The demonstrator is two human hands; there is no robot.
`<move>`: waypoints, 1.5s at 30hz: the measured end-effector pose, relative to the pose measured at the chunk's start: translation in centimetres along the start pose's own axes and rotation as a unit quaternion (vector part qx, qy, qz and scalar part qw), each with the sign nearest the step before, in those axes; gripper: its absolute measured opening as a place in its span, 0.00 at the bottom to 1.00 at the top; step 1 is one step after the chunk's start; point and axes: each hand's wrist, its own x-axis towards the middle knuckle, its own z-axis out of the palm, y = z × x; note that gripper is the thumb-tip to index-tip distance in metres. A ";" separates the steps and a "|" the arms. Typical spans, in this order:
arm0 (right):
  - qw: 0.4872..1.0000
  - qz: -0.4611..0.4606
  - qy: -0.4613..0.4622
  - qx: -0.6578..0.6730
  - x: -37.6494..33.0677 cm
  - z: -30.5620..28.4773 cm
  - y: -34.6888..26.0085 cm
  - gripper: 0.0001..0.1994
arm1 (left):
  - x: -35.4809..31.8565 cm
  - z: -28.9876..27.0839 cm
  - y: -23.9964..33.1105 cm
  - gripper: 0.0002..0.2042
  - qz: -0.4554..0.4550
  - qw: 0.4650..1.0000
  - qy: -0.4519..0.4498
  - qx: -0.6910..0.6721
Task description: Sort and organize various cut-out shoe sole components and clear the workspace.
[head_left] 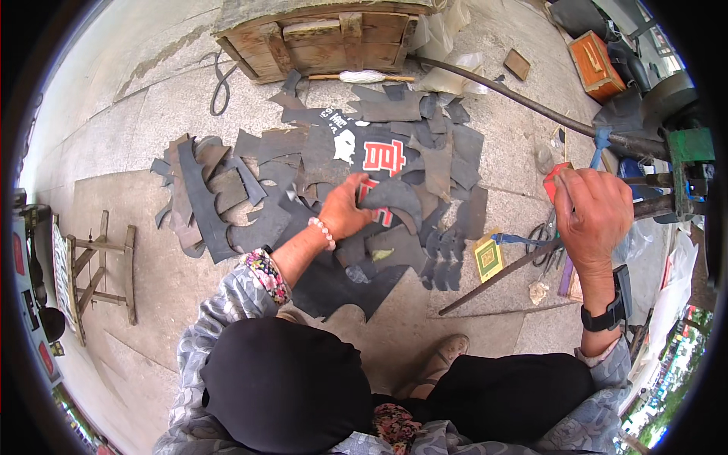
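My left hand (347, 206) reaches over a pile of dark scraps, its thumb and fingers closed on the end of a curved dark sheet piece (394, 199), which looks like rubber or leather. Beneath it lies a black sheet with red and white print (385, 155). Off to the right, my right hand (593, 203) is closed in a fist around a red object (556, 176); only its end shows, so its kind is unclear. Below that fist a long dark bar (500, 279) slants down to the left. A pair of scissors (544, 244) lies beside it.
Many cut dark scraps (201, 193) spread over the paving. A wooden crate (326, 45) stands at the far side, a wooden stool frame (98, 265) at the left. On the right is a machine with a green part (688, 171). A yellow-green card (488, 260) lies near the bar.
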 end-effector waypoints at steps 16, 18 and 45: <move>1.000 -0.007 -0.016 0.009 -0.4 0.1 0.2 0.07 | -9.8 -16.7 2.2 0.29 0.070 0.938 0.117 -0.319; 1.000 -0.009 -0.011 0.005 -0.3 0.0 0.2 0.08 | -11.2 -19.9 0.1 0.30 0.097 0.929 0.169 -0.315; 1.000 -0.013 -0.010 -0.010 0.5 0.0 -0.3 0.09 | 0.3 -8.7 -1.5 0.50 0.198 0.846 -0.039 0.493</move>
